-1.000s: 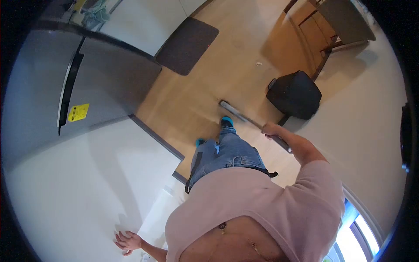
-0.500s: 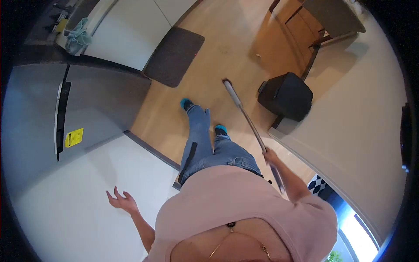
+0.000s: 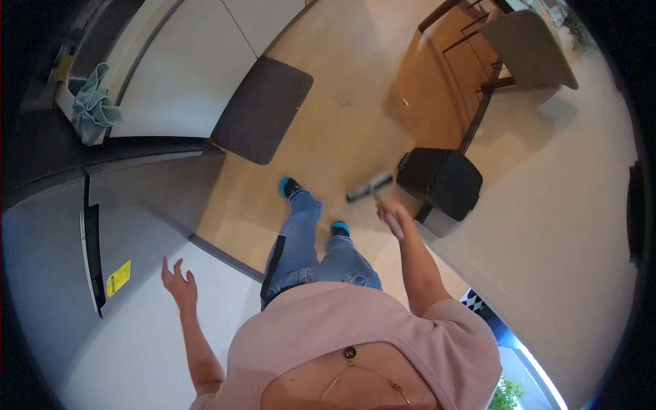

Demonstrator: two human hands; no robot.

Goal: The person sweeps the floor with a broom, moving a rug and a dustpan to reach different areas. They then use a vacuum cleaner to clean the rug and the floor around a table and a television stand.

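Note:
My right hand (image 3: 391,210) is closed around the grey handle of a broom (image 3: 370,188). The broom's pale and dark head is blurred and seems raised, to the left of a black bin-like container (image 3: 443,182). Its handle points back along my right forearm, and its full length is foreshortened. Out to the left, my left hand (image 3: 180,283) is empty with fingers spread, in front of the white wall and nearest the grey fridge (image 3: 147,198).
A dark mat (image 3: 263,109) lies by the white cabinets (image 3: 188,72). A green cloth (image 3: 94,106) hangs at the counter edge. A chair (image 3: 529,51) stands at the far right, and a small pale bit (image 3: 405,103) lies on the wooden floor (image 3: 342,130).
My right hand has moved forward and the broom has swung round, its head now crosswise and closer to the hand. My left hand has risen toward the fridge, still spread.

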